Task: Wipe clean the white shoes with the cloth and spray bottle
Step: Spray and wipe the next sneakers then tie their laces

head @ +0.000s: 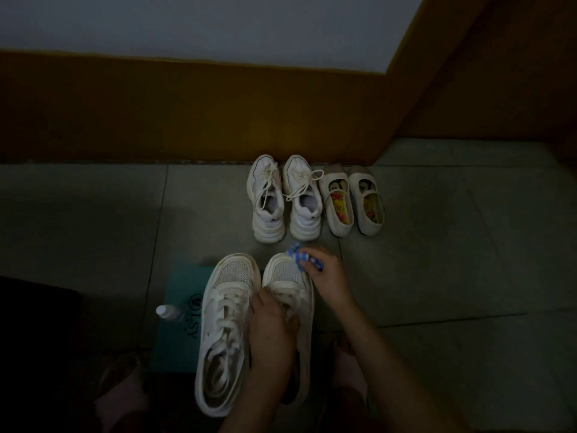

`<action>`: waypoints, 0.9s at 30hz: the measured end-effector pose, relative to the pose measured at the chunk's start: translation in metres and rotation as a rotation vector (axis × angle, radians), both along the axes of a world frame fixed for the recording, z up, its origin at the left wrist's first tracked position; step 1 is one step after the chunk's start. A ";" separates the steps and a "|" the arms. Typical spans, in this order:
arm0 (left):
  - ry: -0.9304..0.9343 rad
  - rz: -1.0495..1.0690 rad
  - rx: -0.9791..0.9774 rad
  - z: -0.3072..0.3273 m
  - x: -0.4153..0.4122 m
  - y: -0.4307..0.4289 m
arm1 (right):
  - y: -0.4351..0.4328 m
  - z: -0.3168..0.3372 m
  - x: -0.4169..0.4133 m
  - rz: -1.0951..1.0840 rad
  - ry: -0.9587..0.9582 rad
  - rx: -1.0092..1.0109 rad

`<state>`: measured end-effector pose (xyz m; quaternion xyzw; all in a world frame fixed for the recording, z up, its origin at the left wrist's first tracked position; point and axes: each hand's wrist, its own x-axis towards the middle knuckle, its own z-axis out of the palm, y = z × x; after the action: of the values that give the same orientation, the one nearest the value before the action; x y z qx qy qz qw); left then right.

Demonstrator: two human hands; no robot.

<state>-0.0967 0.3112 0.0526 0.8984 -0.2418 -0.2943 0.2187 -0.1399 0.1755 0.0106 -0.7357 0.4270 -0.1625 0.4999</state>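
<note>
Head view: left hand (273, 320) curled over white shoe (288, 276) at the laces, gripping it; right hand (326, 276) clutches blue-white cloth (298, 256) against that shoe's toe.

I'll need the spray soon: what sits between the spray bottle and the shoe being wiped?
In the head view, the pair's other sneaker lies between the spray bottle and the wiped shoe.

Blue cloth (298, 256) at shoe (285, 275) toe (bottle (170, 313) left)
</note>
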 end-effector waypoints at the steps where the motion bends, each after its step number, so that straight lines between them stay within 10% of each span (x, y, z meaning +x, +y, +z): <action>1: -0.008 -0.003 0.006 0.001 0.000 0.000 | 0.003 0.000 -0.002 -0.026 0.005 -0.001; 18: -0.027 -0.020 -0.006 -0.002 0.001 0.002 | 0.037 -0.003 -0.034 -0.157 0.017 0.028; 27: -0.005 -0.013 -0.025 0.002 0.001 0.003 | 0.023 0.015 -0.071 0.127 0.206 0.183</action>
<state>-0.0958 0.3140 0.0547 0.8947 -0.2521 -0.2904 0.2274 -0.2108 0.1981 0.0255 -0.7254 0.4417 -0.0145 0.5278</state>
